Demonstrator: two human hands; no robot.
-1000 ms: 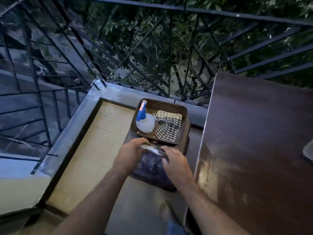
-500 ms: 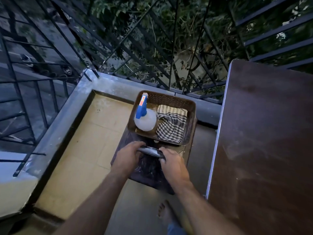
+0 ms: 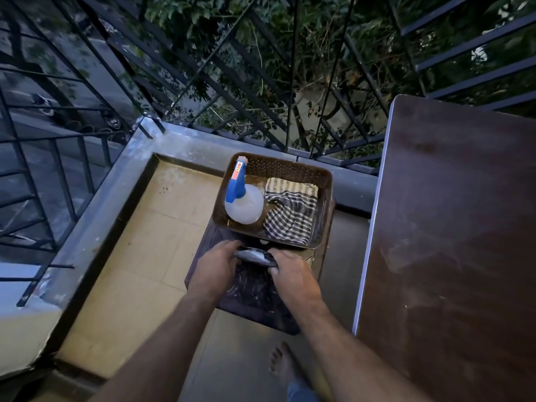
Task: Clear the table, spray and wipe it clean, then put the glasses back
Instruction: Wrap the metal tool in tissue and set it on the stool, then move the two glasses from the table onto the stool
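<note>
Both hands grip one glass — left hand point(image 3: 214, 266) at its 9 o'clock, right hand point(image 3: 293, 271) at 3 — fingers wrapped around the glass point(image 3: 255, 256), over a dark stool point(image 3: 261, 311); the brown table point(image 3: 452, 227) lies at the stool's 3 o'clock.

A dark brown bench point(image 3: 452, 227) fills the right side, its top bare and faintly streaked. Left of it, on the tiled floor point(image 3: 139, 256), stands a low dark stool point(image 3: 208, 248). On the stool's far half sits a brown basket point(image 3: 278, 169); a dark glass thing point(image 3: 255, 282), hard to make out, is on the near half.
</note>
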